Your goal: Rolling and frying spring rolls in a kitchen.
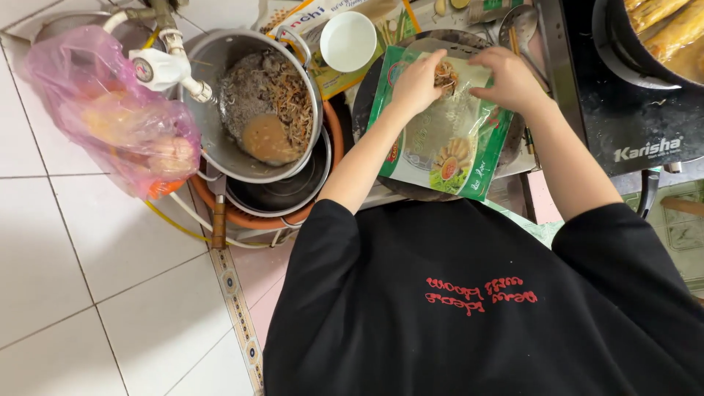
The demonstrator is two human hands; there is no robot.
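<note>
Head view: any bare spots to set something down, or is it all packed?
Free: white floor tiles below the pink bag, left of the patterned strip. Crowded: both hands, left hand and right hand, over the green packet, hemmed by the metal bowl, white cup and black stove.

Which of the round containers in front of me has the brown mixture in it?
The large metal pot beside the pink plastic bag. The small white bowl above it looks empty.
</note>
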